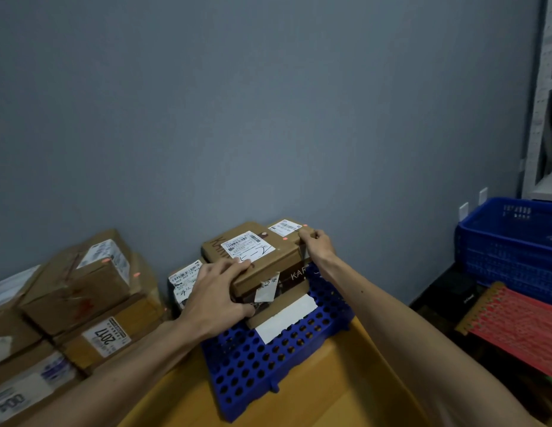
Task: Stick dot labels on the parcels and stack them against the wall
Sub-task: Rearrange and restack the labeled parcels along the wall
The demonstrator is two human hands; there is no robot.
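Our left hand [219, 300] clamps the near-left corner of the large parcel [262, 257], with fingers [234, 266] spread over its top and the thumb pressed on the front face. Our right hand [319, 245] reaches to the small parcel [284, 228] just behind it, fingers curled on that parcel's near-right corner.

Each of these two parcels shows an orange dot label [284, 238]. They sit toward the far edge of the tabletop [345, 389], on a lower parcel [287, 315] that lies in a blue perforated crate [262, 371], close to the wall [268, 118]. We judge that labelling here is done and squaring the stack is the step in hand.

The risk is the pile itself. The parcels differ in size, so an uneven push from one hand could skew the large one or nudge the small one off its perch. A loose paper flap [267, 291] on the front face could also catch our thumb and tear.
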